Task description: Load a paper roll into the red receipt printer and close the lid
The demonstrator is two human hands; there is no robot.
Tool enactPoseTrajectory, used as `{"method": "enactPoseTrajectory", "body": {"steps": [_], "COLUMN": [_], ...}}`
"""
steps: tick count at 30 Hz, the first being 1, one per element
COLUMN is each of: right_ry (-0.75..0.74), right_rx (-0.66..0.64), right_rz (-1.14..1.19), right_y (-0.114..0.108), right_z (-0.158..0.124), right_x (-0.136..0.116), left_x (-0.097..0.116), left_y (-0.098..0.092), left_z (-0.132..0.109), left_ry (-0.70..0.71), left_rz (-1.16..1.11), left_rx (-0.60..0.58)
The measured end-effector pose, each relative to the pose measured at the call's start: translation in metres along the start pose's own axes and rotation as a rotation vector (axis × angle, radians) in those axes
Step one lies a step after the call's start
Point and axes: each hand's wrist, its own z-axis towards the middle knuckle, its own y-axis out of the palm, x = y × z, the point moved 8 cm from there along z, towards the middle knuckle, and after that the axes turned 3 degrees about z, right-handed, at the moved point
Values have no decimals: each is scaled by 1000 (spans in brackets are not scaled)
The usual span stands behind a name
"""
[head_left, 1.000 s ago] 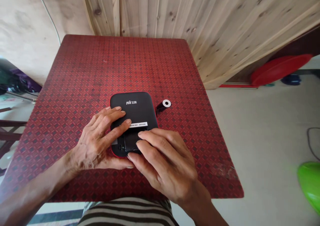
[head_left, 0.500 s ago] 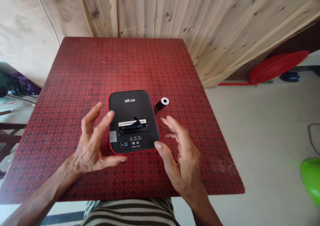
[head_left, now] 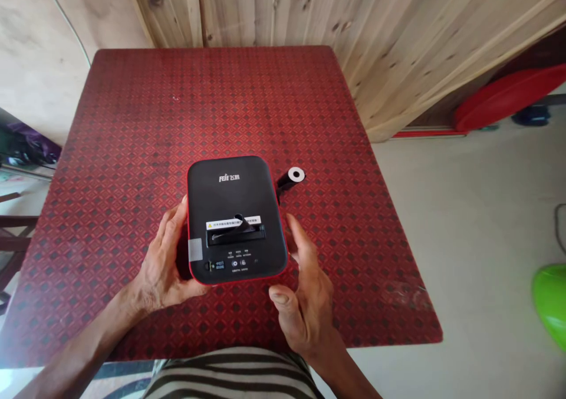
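Observation:
A black receipt printer (head_left: 232,198) with a red rim sits face up between my hands over the table. A dark curled strip (head_left: 241,225) sticks out of its paper slot, across a white warning label (head_left: 216,224). My left hand (head_left: 163,263) grips the printer's left side, its thumb along the front edge. My right hand (head_left: 307,287) has its fingers against the right side, partly hidden by the body. The right thumb lies just off the front right corner. Beyond the right edge lies a small black roll with a white end (head_left: 296,175).
The table (head_left: 212,104) has a red patterned cover and stands against a wooden plank wall (head_left: 283,10). To the left are dark wooden chair parts (head_left: 17,222). On the floor at right are a red round object (head_left: 508,98) and a green object (head_left: 550,299).
Both hands have closed in on the printer's sides from a spread position. The printer looks slightly larger and nearer, and the camera view has shifted a little.

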Motion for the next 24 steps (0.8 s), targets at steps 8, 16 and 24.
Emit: {"method": "enactPoseTrajectory", "body": {"steps": [8,16,24], "right_ry": [41,136,192], "right_rx": [16,22,69], "right_rz": [80,259,338], "right_y": [0,-1,-3], "right_z": [3,7,11], "right_x": [4,21,26], "left_x": [8,12,30], "left_y": [0,-3,-20], "left_z": [2,-1,1], "left_ry": [17,36,219], "left_rz": [-2,91,197], "left_rx": [16,81,166]}}
